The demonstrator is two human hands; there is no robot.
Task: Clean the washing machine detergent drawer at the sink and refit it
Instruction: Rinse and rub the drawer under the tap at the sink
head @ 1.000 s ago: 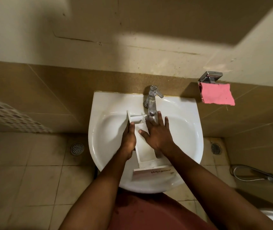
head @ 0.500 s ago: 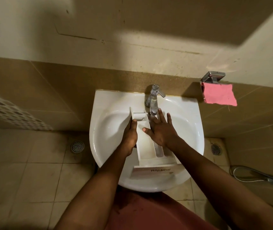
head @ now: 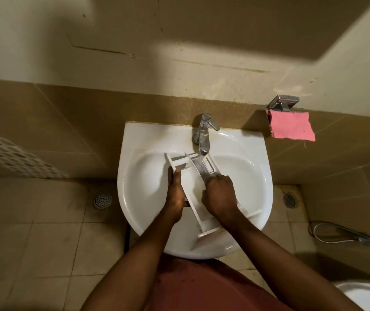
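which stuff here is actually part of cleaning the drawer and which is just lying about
In the job: detergent drawer, sink, tap, left hand gripping the drawer's side, right hand curled inside it.
Lying about: pink cloth, metal holder above it, floor drain, hose.

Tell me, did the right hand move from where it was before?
Yes. The right hand slid back from the tap toward the near rim of the sink, and now curls over the drawer.
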